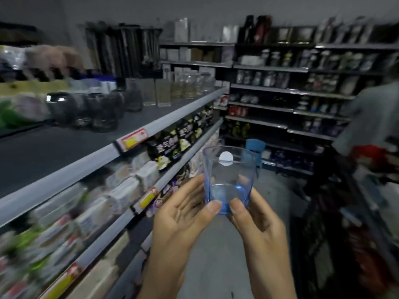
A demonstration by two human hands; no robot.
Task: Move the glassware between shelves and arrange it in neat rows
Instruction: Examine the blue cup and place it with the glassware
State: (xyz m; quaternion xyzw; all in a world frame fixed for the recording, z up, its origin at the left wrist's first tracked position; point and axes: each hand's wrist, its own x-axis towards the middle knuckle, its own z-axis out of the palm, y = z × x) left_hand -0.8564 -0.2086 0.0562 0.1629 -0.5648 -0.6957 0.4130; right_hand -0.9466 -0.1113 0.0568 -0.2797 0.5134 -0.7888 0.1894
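Holding the blue glass (228, 180) near its bottom, the left hand (183, 214) and right hand (257, 221) both grip it, likely so it cannot drop. It is up in the air, beside the top shelf (54, 152) where the other glasses (164, 91) stand in rows.

An empty blue glass (229, 180), upright and bearing a round white sticker (226, 158), is held below and right of the top shelf (64, 156). On that shelf, dark glasses (86, 111) stand left of clear glasses (164, 93).
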